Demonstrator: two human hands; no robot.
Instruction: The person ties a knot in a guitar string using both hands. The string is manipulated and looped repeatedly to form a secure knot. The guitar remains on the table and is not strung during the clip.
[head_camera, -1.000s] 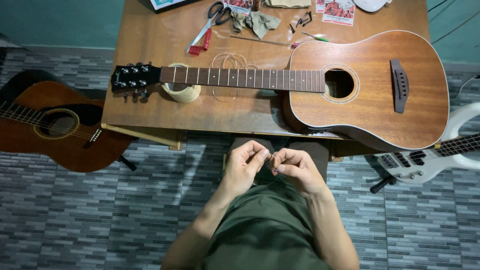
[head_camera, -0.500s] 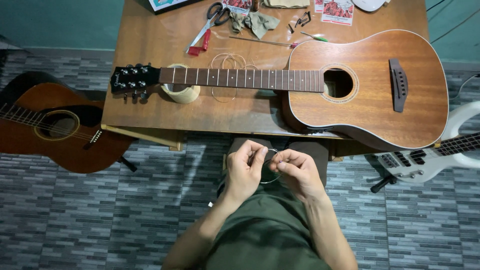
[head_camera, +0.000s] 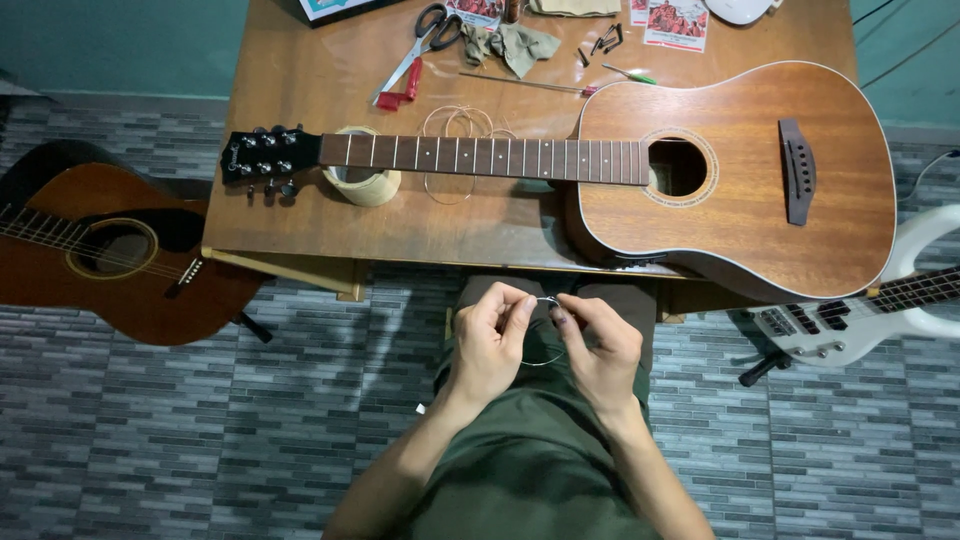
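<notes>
Over my lap, my left hand (head_camera: 492, 340) and my right hand (head_camera: 603, 345) pinch a thin coiled guitar string (head_camera: 546, 330) between fingertips; the wire loops down between them. Just beyond my hands a brown acoustic guitar (head_camera: 740, 180) lies flat on the wooden table (head_camera: 290, 215), without strings on its neck (head_camera: 480, 155). The headstock (head_camera: 265, 160) points left and rests over a roll of tape (head_camera: 362, 185). Loose wire coils (head_camera: 455, 125) lie under the neck.
Scissors (head_camera: 425, 35) with a red tool, a green cloth (head_camera: 515, 42), small pins and paper packets sit at the table's far edge. A sunburst acoustic guitar (head_camera: 110, 250) lies on the tiled floor at left. A white electric guitar (head_camera: 870, 315) is at right.
Both hands stay over my lap working the string. The wire loop now hangs more visibly between them, and the fingertips have drawn closer together.
</notes>
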